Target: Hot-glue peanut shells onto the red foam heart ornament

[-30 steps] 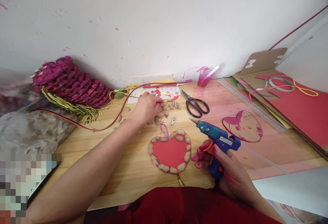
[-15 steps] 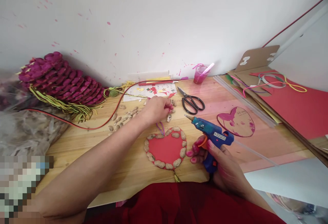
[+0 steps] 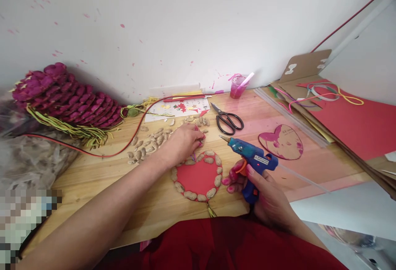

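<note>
My right hand (image 3: pixel 262 191) is wrapped round a blue glue gun (image 3: pixel 253 154), index finger at its orange trigger, nozzle pointing up and left. Just beyond the top of a red heart-shaped card (image 3: pixel 198 177), my left hand (image 3: pixel 185 140) has its fingertips closed on a peanut (image 3: pixel 201 140), mostly covered by the fingers. Whole peanuts line the heart's rim, with one more (image 3: pixel 209 160) inside the upper right edge. A purple cord loop at the heart's top is partly behind my left hand, and a yellow-green tassel (image 3: pixel 211 210) hangs at its bottom.
Loose peanuts (image 3: pixel 151 144) lie left of my left hand. Black-handled scissors (image 3: pixel 227 119) and a cup of pink paint (image 3: pixel 237 88) are farther back. A cardboard heart (image 3: pixel 283 142) lies right; a purple layered craft (image 3: pixel 71 97) stands left. A red-black cable (image 3: pixel 136 132) crosses the table.
My left hand has come down toward the heart, and its fingertips have closed on a loose peanut. The glue gun stays in my right hand, held much the same.
</note>
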A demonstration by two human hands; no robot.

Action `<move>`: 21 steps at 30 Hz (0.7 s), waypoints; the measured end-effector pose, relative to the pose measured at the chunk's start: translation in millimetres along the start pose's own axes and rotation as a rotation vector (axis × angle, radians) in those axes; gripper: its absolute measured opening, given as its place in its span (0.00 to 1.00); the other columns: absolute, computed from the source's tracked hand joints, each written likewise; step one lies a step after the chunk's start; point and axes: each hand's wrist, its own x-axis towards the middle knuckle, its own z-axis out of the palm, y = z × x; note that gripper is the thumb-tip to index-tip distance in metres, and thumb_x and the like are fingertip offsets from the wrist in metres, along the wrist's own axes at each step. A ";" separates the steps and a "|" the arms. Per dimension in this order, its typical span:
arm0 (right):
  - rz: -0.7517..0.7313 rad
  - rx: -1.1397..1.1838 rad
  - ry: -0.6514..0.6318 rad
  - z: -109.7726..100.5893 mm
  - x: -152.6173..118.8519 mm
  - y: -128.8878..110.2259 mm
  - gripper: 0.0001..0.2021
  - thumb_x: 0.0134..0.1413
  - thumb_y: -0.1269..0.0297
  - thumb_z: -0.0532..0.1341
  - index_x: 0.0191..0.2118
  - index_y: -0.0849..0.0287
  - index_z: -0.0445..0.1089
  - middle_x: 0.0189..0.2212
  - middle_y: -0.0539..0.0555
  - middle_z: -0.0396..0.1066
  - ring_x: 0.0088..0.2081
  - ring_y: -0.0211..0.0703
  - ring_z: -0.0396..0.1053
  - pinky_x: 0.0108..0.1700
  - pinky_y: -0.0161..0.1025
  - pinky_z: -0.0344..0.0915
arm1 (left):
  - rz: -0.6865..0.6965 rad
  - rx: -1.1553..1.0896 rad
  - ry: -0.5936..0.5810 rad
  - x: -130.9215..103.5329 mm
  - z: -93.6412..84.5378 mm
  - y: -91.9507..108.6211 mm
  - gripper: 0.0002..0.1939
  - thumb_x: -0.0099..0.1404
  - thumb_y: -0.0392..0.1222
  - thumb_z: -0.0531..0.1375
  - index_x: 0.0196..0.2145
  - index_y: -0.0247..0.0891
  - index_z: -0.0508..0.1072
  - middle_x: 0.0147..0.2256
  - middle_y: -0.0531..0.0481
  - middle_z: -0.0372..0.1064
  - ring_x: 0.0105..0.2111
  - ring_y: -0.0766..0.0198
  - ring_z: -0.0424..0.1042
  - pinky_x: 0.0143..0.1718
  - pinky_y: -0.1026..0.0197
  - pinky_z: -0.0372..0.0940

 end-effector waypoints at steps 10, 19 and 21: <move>-0.010 -0.011 -0.010 0.1 0.0 -0.2 0.10 0.53 0.55 0.70 0.35 0.57 0.78 0.27 0.54 0.78 0.33 0.47 0.78 0.35 0.39 0.74 | -0.108 -0.039 -0.058 7.7 -16.6 7.9 0.14 0.63 0.33 0.55 0.39 0.40 0.80 0.38 0.48 0.79 0.38 0.58 0.75 0.41 0.59 0.68; -0.014 -0.018 -0.024 -0.3 0.9 -0.6 0.11 0.53 0.54 0.70 0.34 0.57 0.78 0.29 0.54 0.78 0.33 0.47 0.79 0.33 0.39 0.74 | -0.227 -0.118 -0.108 15.6 -17.6 1.2 0.13 0.62 0.38 0.58 0.40 0.44 0.81 0.37 0.52 0.81 0.38 0.58 0.77 0.39 0.60 0.67; -0.010 -0.015 -0.027 -1.0 0.9 -0.4 0.11 0.54 0.54 0.70 0.35 0.57 0.78 0.28 0.54 0.79 0.32 0.46 0.78 0.32 0.37 0.74 | -0.239 -0.013 -0.075 10.8 -21.6 1.2 0.13 0.63 0.37 0.57 0.39 0.43 0.81 0.37 0.50 0.80 0.38 0.56 0.76 0.40 0.58 0.67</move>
